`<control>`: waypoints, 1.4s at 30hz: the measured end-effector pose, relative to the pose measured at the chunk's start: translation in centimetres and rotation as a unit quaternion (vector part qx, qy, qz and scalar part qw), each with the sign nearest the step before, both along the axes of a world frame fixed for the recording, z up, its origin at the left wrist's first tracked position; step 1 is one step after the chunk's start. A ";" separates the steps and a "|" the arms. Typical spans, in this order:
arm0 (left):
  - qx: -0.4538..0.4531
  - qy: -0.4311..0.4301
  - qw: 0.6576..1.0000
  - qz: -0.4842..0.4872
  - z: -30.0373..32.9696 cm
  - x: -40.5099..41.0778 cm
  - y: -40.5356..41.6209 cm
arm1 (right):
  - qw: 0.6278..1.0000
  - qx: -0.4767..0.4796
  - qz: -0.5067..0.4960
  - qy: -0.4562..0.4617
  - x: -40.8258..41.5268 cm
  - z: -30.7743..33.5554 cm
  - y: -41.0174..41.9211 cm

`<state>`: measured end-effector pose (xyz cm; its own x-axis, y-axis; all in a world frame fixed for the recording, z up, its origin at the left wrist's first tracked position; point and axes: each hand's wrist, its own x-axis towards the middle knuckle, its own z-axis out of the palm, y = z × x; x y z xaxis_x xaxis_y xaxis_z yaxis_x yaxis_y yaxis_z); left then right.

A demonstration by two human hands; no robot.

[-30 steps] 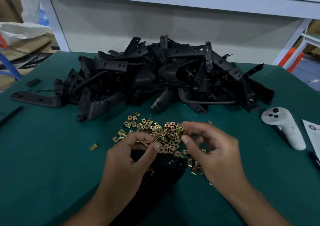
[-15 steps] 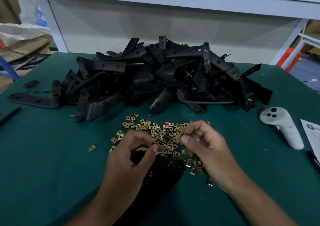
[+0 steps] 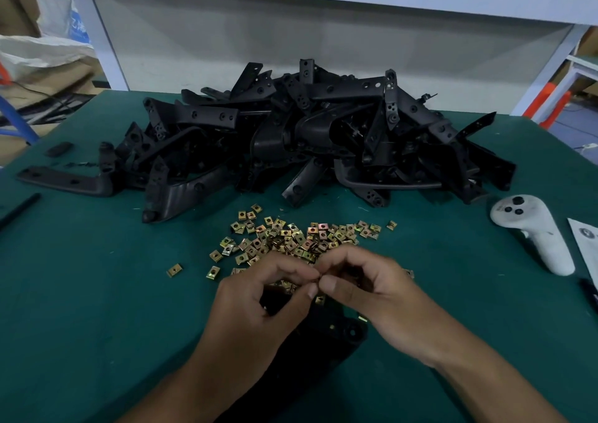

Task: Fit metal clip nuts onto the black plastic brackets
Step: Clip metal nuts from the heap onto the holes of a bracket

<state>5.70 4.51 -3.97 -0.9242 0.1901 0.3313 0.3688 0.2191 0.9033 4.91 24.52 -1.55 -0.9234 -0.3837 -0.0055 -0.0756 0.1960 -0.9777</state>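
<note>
While the left hand (image 3: pixel 259 296) grips a black bracket (image 3: pixel 326 335), both hands' fingertips meet, the right hand (image 3: pixel 365 288) pinching a clip nut (image 3: pixel 318 279).

Head view, angled down over green table (image 3: pixel 97 293)

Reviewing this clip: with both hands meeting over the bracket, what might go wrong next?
The clip nut pinched between the left hand and right hand is barely visible and might slip into the loose clip nuts. The bracket lies unheld beneath, so it may shift.
</note>
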 end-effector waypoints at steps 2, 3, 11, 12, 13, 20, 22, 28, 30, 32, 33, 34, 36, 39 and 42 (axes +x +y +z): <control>-0.006 0.007 1.000 -0.002 -0.1 0.0 0.0 | 1.000 0.001 0.005 0.010 0.0 0.0 0.1; -0.006 0.008 1.000 -0.002 -0.1 0.0 0.0 | 1.000 -0.002 0.007 0.010 0.0 0.0 0.1; 0.089 -0.121 0.987 -0.053 -0.1 -0.4 -0.4 | 1.000 -0.004 -0.002 -0.022 -0.4 -0.4 0.6; 0.098 -0.134 0.984 -0.056 0.0 -0.5 -0.4 | 1.000 0.003 0.001 -0.020 -0.4 -0.5 0.7; 0.108 -0.144 0.982 -0.057 0.0 -0.5 -0.5 | 1.000 0.013 0.001 -0.015 -0.3 -0.5 0.8; 0.092 -0.152 0.977 -0.118 0.3 -0.7 -1.2 | 0.958 0.237 -0.015 0.159 -0.8 -0.8 1.4; 0.064 -0.131 0.980 -0.136 0.3 -0.8 -1.3 | 0.946 0.273 0.004 0.175 -0.9 -1.0 1.7; 0.037 -0.096 0.984 -0.142 0.7 -0.9 -1.2 | 0.907 0.338 0.025 0.248 -0.7 -1.8 1.6; 0.033 -0.094 0.984 -0.150 0.7 -0.8 -1.1 | 0.901 0.343 0.025 0.265 -0.8 -1.8 1.5; 0.025 -0.088 0.986 -0.142 0.7 -0.8 -1.1 | 0.901 0.338 0.014 0.271 -0.8 -1.7 1.5; 0.023 -0.086 0.987 -0.136 0.7 -0.8 -1.1 | 0.906 0.331 0.003 0.265 -0.9 -1.7 1.5; 0.023 -0.082 0.988 -0.128 0.8 -0.8 -1.1 | 0.912 0.322 -0.012 0.254 -1.0 -1.6 1.5; 0.023 -0.078 0.990 -0.111 0.7 -0.8 -1.0 | 0.929 0.291 -0.049 0.222 -1.1 -1.4 1.6; 0.023 -0.080 0.991 -0.102 0.8 -0.8 -0.9 | 0.960 0.206 -0.095 0.166 -1.0 -0.8 1.6; 0.076 -0.121 0.982 -0.121 0.8 -0.7 -0.8 | 0.981 0.129 -0.110 0.092 -1.0 -0.2 1.5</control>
<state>4.96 3.75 -3.12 -0.9132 0.3795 0.1483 0.1632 0.0072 0.9866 3.92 25.99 -1.78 -0.9782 -0.1834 0.0977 -0.1742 0.4669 -0.8670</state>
